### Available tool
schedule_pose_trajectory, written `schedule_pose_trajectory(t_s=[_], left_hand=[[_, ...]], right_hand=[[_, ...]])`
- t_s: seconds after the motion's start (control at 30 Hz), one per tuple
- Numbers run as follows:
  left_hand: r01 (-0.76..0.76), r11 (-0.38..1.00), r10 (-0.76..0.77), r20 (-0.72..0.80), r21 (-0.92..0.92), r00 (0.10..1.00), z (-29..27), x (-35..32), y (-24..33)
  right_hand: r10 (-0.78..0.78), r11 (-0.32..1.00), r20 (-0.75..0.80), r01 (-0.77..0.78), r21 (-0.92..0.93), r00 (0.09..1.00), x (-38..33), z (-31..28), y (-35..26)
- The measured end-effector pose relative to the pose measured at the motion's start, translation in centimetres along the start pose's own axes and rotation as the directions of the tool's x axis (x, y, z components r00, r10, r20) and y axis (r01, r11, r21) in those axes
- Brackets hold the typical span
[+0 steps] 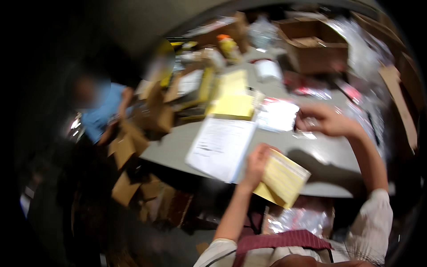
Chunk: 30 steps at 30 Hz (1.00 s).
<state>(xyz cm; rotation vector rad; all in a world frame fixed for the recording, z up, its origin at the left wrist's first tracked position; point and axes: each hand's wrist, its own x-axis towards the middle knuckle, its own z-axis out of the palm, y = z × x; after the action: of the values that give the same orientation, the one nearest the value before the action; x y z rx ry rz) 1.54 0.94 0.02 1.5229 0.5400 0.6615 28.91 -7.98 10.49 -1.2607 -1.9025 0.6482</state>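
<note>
My left hand (258, 163) is closed on folded yellow paper (287, 178), held above the table's front edge. The paper carries printed lines. Over the table, my right hand (327, 121) has its fingers pinched at a small clear plastic bag (304, 134), slightly smeared by motion. Next to those fingertips is a shiny packet (278, 115), white with some red at its top; whether it is part of the same bag is unclear. White printed sheets (221, 144) with dark handwriting lie left of my hands, below a stack of yellow paper (232, 106).
An open cardboard box (318, 55) stands at the back right of the grey table (171, 149), near crumpled clear plastic. A white roll (268, 70) and a yellow bottle with an orange cap (229, 49) stand at the back. Cardboard cartons (126, 147) and a person in blue (104, 111) are at left.
</note>
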Motion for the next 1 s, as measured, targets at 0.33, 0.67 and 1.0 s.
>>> schedule_pose_trajectory(t_s=[0.33,0.67,1.0], left_hand=[[-0.02,0.997,0.025,-0.063,0.077,0.998,0.6,0.4,0.6],[-0.019,0.99,0.032,-0.087,0.141,0.996,0.1,0.3,0.5],[-0.105,0.968,0.152,-0.199,0.229,0.968,0.0,-0.1,1.2]], right_hand=[[0.388,0.891,0.086,-0.349,-0.29,0.918,-2.2,-6.4,5.0],[0.292,0.86,0.097,-0.217,-0.461,0.951,0.4,-1.4,8.6],[0.076,0.586,-0.156,-0.17,-0.792,0.985,0.3,4.0,11.6]])
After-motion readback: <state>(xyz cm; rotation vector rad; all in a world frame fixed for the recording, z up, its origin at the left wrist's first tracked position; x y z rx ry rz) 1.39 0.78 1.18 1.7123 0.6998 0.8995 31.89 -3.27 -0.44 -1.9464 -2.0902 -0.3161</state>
